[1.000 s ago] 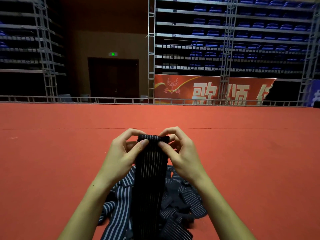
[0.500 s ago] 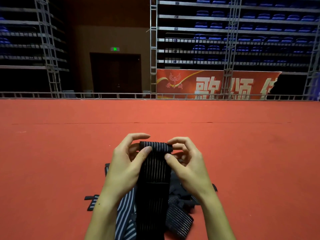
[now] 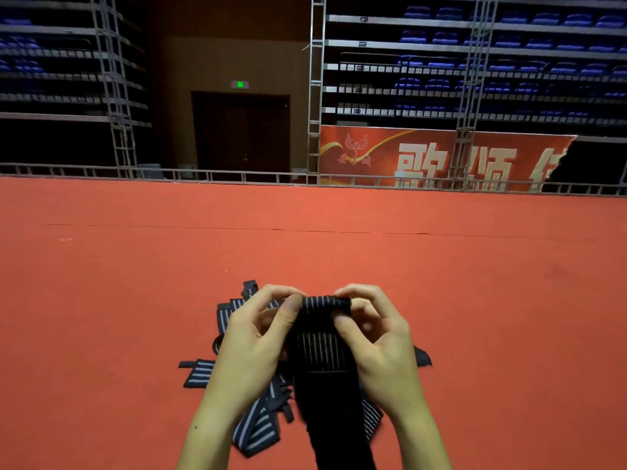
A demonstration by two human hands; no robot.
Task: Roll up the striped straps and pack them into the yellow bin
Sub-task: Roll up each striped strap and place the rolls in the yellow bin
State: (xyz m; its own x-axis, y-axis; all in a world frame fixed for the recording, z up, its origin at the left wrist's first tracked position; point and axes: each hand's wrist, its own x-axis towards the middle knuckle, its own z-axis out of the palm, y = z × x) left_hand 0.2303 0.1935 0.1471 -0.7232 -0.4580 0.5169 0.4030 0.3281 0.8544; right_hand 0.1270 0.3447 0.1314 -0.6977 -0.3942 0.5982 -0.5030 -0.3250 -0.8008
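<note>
Black elastic with thin pale stripes is filling the middle of the view: one striped strap [image 3: 324, 347] is hanging between both hands, its long axis running from the rolled top edge straight down toward the person, and its lower end is running off the bottom edge of the frame. The stripes are lying along that length. Below the stitched seam the strap is falling into shadow, and the striping there is hard to make out.

The left hand [image 3: 252, 337] is pinching the strap's left top corner between thumb and curled forefinger. The right hand [image 3: 376, 340] is pinching the right top corner the same way, thumb pressing on the near face and fingers curling over the rolled edge. How many turns the roll has is hidden behind the fingers.

Beneath the held strap, a pile of loose striped straps [image 3: 258, 425] is lying on the red carpet [image 3: 475, 300], partly covered by both forearms and by the held strap, so their count cannot be told. Single ends are sticking out beyond the held strap on its far left, its left and its right.

No bin is showing anywhere around the held strap.

Far beyond the strap, a metal railing [image 3: 237, 176] is edging the carpet, with a red banner [image 3: 441, 157], dark double doors [image 3: 241, 130] and tiers of blue seats [image 3: 509, 66] behind it.
</note>
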